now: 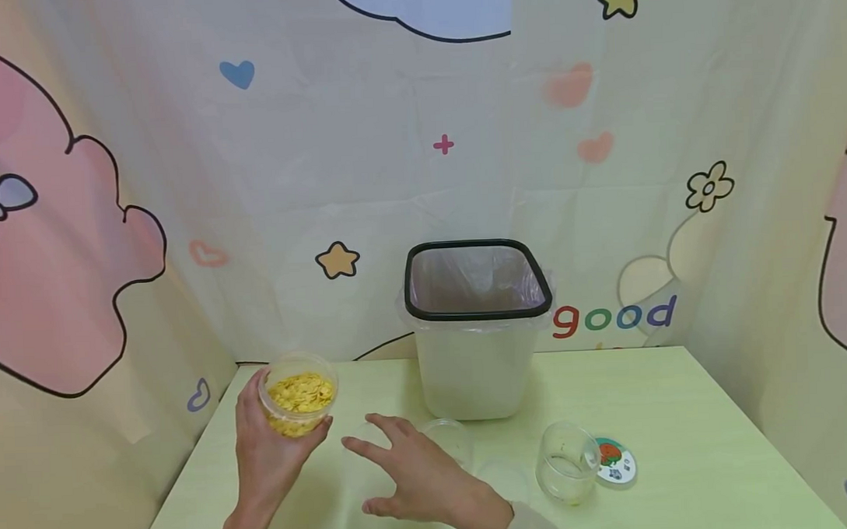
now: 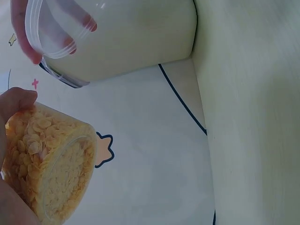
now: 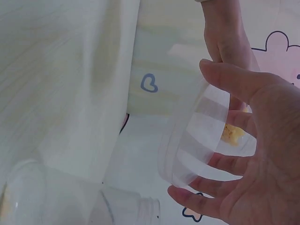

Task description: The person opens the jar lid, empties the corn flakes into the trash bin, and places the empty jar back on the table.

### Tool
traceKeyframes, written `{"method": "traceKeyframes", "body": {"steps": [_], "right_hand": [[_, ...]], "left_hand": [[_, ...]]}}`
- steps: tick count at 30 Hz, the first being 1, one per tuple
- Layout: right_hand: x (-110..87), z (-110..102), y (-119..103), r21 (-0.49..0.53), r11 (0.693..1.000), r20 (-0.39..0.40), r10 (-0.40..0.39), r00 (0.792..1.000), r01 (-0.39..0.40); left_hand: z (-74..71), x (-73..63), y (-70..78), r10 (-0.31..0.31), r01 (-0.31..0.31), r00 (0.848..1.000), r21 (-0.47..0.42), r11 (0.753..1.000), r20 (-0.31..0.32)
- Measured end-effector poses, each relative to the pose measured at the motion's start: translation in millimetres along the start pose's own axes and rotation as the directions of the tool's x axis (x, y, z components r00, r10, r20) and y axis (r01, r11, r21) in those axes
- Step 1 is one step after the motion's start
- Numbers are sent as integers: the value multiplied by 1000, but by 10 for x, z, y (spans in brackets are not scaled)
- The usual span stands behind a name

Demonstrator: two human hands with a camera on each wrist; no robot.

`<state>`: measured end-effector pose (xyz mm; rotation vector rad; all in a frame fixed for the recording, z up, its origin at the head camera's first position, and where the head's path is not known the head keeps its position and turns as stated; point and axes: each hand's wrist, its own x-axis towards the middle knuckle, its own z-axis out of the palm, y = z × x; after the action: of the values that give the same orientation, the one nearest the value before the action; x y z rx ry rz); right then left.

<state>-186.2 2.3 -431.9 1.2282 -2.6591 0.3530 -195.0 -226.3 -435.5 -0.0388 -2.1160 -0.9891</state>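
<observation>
My left hand (image 1: 272, 450) grips a clear plastic jar of yellow flakes (image 1: 302, 395), its open mouth tipped toward the head camera. In the left wrist view, the flakes (image 2: 61, 164) show through the jar's side and base. My right hand (image 1: 427, 476) holds a shallow clear plastic lid (image 3: 202, 126) between thumb and spread fingers, apart from the jar. That lid is almost invisible against the table in the head view, while its ridged rim shows in the left wrist view.
A white bin (image 1: 476, 372) with a black rim and plastic liner stands at the back of the pale green table (image 1: 688, 411). Right of centre, an uncovered clear jar (image 1: 567, 466) stands beside a round printed disc (image 1: 618, 462). Another clear round piece (image 1: 449, 441) lies before the bin.
</observation>
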Motion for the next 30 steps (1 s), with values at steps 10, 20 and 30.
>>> {"method": "traceKeyframes", "body": {"steps": [10,20,30], "right_hand": [[-18,160,-109,20,1000,69,0,998,-1],[-40,363,-97,28,1000,155,5,988,-10],[-77,522,-39,22,999,177,32,984,-36]], "left_hand": [[-11,-12,-20,-24,24,1000,3,1000,-3],[7,-34,-52,-16,16,1000,6,1000,-16],[10,-44,-68,-21,22,1000,8,1000,-20]]}}
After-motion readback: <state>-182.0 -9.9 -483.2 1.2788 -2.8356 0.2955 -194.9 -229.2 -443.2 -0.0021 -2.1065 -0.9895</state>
